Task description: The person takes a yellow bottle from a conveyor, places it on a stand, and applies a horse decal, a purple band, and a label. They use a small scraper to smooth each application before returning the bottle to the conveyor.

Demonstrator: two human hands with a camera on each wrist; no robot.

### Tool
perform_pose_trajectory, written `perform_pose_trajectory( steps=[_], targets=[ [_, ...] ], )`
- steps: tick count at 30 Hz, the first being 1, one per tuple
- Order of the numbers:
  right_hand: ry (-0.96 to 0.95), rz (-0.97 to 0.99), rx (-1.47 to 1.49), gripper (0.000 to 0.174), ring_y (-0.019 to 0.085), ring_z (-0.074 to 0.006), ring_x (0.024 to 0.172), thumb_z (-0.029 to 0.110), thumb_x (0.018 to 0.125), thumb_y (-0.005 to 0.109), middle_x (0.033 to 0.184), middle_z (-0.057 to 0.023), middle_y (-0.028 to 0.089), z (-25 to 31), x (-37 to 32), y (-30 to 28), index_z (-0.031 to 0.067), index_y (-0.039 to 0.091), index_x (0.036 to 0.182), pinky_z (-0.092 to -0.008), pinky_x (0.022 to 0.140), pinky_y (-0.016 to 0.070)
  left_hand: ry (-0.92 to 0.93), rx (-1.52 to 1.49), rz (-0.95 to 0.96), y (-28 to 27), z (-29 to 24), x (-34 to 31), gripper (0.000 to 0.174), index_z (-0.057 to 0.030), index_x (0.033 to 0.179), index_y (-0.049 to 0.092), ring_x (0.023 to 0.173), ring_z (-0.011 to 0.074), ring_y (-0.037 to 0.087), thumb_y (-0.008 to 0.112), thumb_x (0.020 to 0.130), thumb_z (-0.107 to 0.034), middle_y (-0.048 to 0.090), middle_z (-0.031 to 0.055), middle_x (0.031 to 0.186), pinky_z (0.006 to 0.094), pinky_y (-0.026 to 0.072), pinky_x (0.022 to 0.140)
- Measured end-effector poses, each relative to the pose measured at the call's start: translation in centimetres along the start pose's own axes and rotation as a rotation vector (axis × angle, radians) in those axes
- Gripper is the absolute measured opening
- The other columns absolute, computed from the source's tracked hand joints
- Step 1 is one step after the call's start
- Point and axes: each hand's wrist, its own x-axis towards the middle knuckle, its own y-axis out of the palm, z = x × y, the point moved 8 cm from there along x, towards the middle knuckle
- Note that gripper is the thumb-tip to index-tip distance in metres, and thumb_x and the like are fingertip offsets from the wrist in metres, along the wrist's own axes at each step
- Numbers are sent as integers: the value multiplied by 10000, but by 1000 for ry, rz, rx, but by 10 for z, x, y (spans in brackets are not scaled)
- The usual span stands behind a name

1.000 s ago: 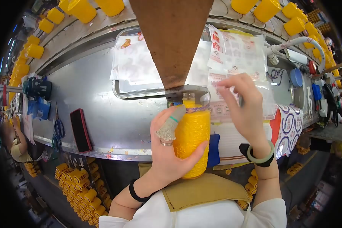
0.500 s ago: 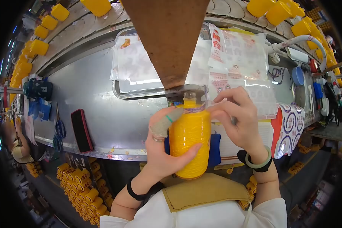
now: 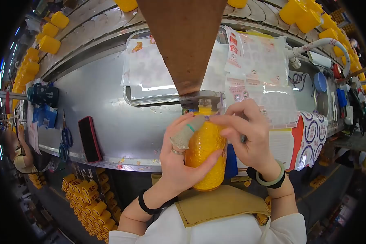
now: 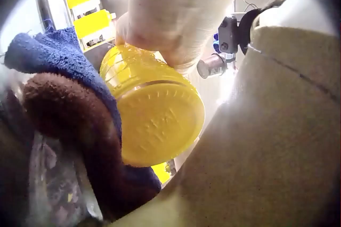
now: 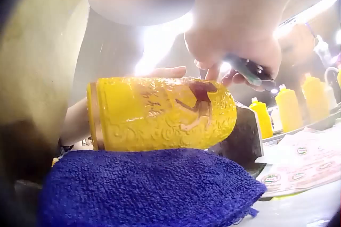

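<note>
My left hand (image 3: 175,160) grips a yellow embossed bottle (image 3: 207,158) round its side, a cloth cover on one finger. The bottle has a clear neck, and a purple patterned strip (image 3: 208,118) lies across its shoulder. Fingertips of my right hand (image 3: 248,132) press at that strip. Within its curled fingers, a small dark tool with a teal part (image 5: 250,71) shows in the right wrist view. A blue cloth (image 5: 154,187) lies under the bottle there. The left wrist view shows the bottle's round base (image 4: 160,123).
A brown tapering post (image 3: 185,44) stands just beyond the bottle. Printed decal sheets (image 3: 262,77) lie right of it, a metal tray (image 3: 150,99) with white sheets left. A phone (image 3: 89,139) and scissors (image 3: 66,138) lie farther left. Yellow bottles (image 3: 49,44) line the conveyor.
My right hand came down from beside the bottle onto the strip at its shoulder. The strip's loose end, earlier sticking out to the right, now lies against the bottle. Conveyor bottles have shifted right.
</note>
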Motion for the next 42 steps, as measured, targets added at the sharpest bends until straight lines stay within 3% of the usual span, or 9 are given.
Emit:
perform_pose_trajectory(
  steps=[12,18,23,30,32,36,39,41,42],
  targets=[
    [34,-53,-29,163,527,-229,747,158,870,761,931,-67,626,-20,-10,-10,104,803,1018,-362,675,442,-28,-163,-25,0,22,-5,617,9,1314,613,1291,367,565,861,767,-134,600,208,1325,440,464,1078],
    [101,-59,-64,186,573,-248,798,125,864,753,902,-81,602,-15,-5,-13,99,799,1042,-370,703,463,-63,-400,-12,6,32,-11,711,32,1383,539,1322,318,532,863,780,-162,511,205,1437,433,444,1093],
    [37,3,25,253,573,-238,789,102,856,758,939,-89,594,-6,1,-2,122,795,1105,-346,678,468,-90,-298,-27,-3,-3,-13,890,27,1492,398,1350,316,488,885,781,-194,450,197,1477,433,407,1120],
    [19,-13,10,237,580,-226,808,114,854,768,959,-80,602,-5,-2,-1,135,804,1087,-336,681,477,-186,-45,7,4,1,-15,836,2,1465,453,1362,377,432,878,777,-209,471,196,1464,466,379,1131],
    [20,-24,23,233,575,-225,801,111,853,767,959,-79,603,-7,-3,-1,137,806,1082,-335,677,473,-74,141,82,4,-11,-9,788,-9,1439,491,1355,369,439,873,774,-192,500,182,1455,475,388,1120],
    [40,-26,50,210,555,-218,780,118,856,765,948,-78,600,-11,-3,-3,139,811,1059,-326,661,460,5,179,92,1,-14,-5,754,-6,1413,515,1353,363,440,871,770,-175,522,171,1445,485,390,1116],
    [40,-45,67,194,549,-217,769,128,864,758,930,-79,595,-20,-8,-7,141,813,1049,-324,660,456,-128,-36,93,2,12,-14,764,1,1436,489,1374,346,454,863,795,-176,514,169,1454,486,388,1139],
    [40,-13,-22,196,546,-217,765,126,868,751,925,-79,592,-27,-7,-12,139,811,1054,-323,661,454,-341,-541,80,9,35,-20,827,10,1485,420,1396,331,462,859,816,-195,469,173,1491,480,376,1168],
    [39,22,-113,198,542,-216,760,124,872,744,920,-79,589,-28,-6,-12,137,809,1059,-322,662,452,-342,-542,82,8,39,-20,827,10,1485,420,1396,331,462,859,816,-195,469,173,1491,480,376,1168]
  ],
)
